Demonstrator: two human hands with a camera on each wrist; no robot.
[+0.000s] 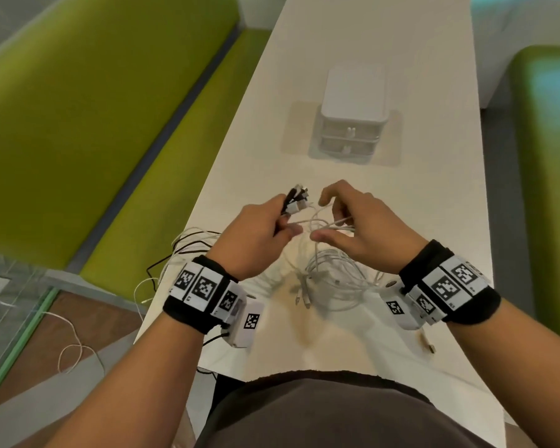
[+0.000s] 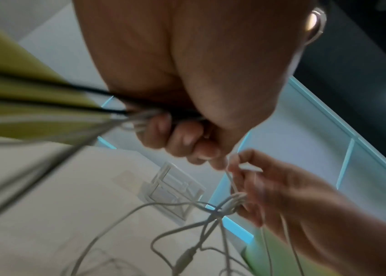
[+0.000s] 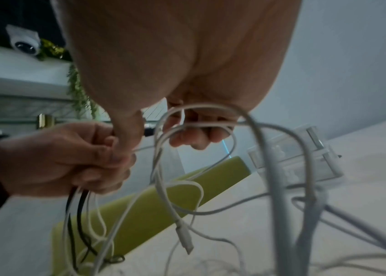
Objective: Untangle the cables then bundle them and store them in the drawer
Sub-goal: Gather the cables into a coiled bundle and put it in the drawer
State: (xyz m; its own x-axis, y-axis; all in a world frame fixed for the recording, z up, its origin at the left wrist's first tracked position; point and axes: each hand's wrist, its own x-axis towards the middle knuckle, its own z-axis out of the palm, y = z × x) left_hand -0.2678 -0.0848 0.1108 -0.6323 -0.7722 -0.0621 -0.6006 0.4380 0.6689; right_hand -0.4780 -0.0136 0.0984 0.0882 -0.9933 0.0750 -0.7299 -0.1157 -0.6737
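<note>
White counter (image 1: 401,43) runs lengthwise away from my viewpoint, flanked by green upholstered seating (image 1: 94,124) on one side. I take the drawer unit (image 1: 353,114) as the landmark: a small white two-drawer box standing on a pale mat (image 1: 392,150), both drawers closed.

1. Cables. The cables (image 1: 333,276) lie on the counter nearer to me than the drawer unit. A loose white coil rests flat on the surface, with strands rising from it to both hands. Further black and white strands (image 1: 188,244) trail across the counter on the seating side of the coil and hang over the counter edge.

2. Left hand. My left hand (image 1: 256,234) is raised above the counter, between the coil and the drawer unit, and clenched around a bunch of black and white cable ends. The connectors (image 1: 296,198) protrude from the top of the fist, pointing toward the drawer unit. In the right wrist view, black and white strands hang down from below this fist (image 3: 69,158).

3. Right hand. My right hand (image 1: 359,224) is just beside the left, at the same height. Its fingers are curled, and white strands pass through them; in the right wrist view a white loop (image 3: 199,123) crosses the fingertips. A free white connector (image 3: 185,239) hangs below.

4. Wrists. Both wrists carry black bands with printed marker tiles (image 1: 204,286).
</note>
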